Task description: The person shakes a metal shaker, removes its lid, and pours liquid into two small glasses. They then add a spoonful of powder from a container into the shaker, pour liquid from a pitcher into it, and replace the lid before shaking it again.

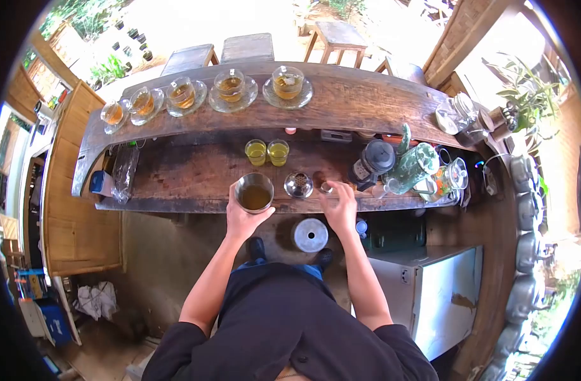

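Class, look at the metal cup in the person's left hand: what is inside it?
The metal cup, held in the left hand, contains murky olive-brown liquid. The liquid hides the cup's bottom, so anything settled beneath its surface cannot be seen.

I hold a round metal cup point(253, 193) upright in my left hand point(241, 217), just over the counter's point(195, 184) near edge. It is open-topped and partly filled with murky yellow-green liquid. A small round metal cap point(327, 187) sits on the counter near that same edge, at the fingertips of my right hand point(339, 209).
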`<state>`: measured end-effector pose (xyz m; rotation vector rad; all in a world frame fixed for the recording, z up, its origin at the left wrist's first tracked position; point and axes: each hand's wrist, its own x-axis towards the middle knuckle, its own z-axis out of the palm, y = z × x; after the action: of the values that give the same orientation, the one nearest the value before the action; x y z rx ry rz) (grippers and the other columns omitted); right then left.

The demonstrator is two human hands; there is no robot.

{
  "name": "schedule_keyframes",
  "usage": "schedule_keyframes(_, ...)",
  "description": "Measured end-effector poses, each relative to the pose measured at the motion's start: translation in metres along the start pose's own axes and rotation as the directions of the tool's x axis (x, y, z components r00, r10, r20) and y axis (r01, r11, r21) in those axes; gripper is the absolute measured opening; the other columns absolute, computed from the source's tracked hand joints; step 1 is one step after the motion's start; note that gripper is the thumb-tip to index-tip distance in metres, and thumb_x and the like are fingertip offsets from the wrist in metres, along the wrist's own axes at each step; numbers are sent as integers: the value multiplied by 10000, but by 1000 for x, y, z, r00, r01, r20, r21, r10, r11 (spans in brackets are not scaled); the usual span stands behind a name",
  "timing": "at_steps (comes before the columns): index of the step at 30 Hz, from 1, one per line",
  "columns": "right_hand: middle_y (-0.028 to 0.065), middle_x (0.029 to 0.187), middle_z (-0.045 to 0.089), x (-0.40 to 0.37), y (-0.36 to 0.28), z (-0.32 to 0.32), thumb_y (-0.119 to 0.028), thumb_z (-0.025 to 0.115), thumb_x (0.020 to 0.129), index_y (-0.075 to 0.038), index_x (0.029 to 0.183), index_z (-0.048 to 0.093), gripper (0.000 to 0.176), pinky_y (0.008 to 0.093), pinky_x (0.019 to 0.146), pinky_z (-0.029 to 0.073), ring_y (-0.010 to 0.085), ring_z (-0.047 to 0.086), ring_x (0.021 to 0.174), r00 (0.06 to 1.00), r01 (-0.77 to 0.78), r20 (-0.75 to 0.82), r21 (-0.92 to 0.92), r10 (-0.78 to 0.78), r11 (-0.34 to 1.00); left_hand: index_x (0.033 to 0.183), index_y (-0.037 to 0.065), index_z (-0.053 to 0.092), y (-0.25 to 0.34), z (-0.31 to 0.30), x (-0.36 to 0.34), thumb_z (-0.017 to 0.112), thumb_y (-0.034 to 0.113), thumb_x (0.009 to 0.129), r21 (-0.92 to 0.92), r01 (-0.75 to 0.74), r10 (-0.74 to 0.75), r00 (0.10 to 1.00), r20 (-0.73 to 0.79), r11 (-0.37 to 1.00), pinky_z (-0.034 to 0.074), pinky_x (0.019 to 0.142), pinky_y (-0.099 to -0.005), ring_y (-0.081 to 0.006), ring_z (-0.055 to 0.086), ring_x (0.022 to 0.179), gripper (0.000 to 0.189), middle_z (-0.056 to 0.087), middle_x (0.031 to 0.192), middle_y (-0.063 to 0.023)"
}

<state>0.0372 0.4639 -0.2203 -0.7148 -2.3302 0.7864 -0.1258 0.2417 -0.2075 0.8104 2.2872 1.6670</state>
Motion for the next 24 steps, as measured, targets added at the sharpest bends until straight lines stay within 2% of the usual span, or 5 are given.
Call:
schedule_keyframes(7, 138, 1397, 602, 19, 2, 76, -353, 881, 726, -61, 1393, 583, 787, 476, 1177, 360, 367, 476, 1381, 996, -35, 68, -352, 63, 935, 1344, 63, 479, -29, -19, 27, 963, 178, 651, -33, 27, -24, 993, 112, 999, 531, 1000, -398, -251, 672, 1140, 854, 672, 1222, -118)
schedule_keyframes(17, 173, 1296, 671, 22, -9, 85, -304, 809, 853, -49, 1267, 665, 507, 511, 1153, 398, 406, 520, 1358, 996, 55, 72, -180, -42, 982, 1374, 91, 470, -52, 1, 33, 954, 175, 656, -73, 12, 2, 984, 178, 997, 534, 1001, -412, -297, 672, 1182, 870, 677, 1254, -158)
schedule_keyframes(19, 197, 1241, 680, 22, -31, 73, -255, 807, 860, -27, 1253, 653, 480, 466, 1053, 486, 384, 614, 1234, 979, -142, -133, 80, 152, 987, 1372, 88, 468, -53, 2, 35, 958, 177, 649, -85, 17, -1, 983, 186, 996, 537, 993, -412, -307, 673, 1180, 878, 678, 1252, -160)
schedule_keyframes(21, 173, 1159, 680, 23, -52, 56, -176, 777, 874, -12, 1257, 621, 445, 398, 949, 522, 305, 668, 1083, 975, -156, -92, 354, 200, 922, 1378, 88, 460, -51, 2, 35, 961, 178, 646, -77, 5, 9, 983, 181, 997, 539, 988, -413, -312, 674, 1180, 890, 678, 1251, -160)
schedule_keyframes(24, 182, 1262, 640, 34, -91, 43, -161, 756, 876, 1, 1241, 603, 428, 401, 956, 519, 311, 652, 1118, 990, 130, -87, 298, -108, 946, 1388, 89, 446, -55, 3, 36, 963, 182, 644, -50, -4, 14, 981, 192, 999, 541, 978, -415, -319, 675, 1176, 912, 679, 1251, -160)
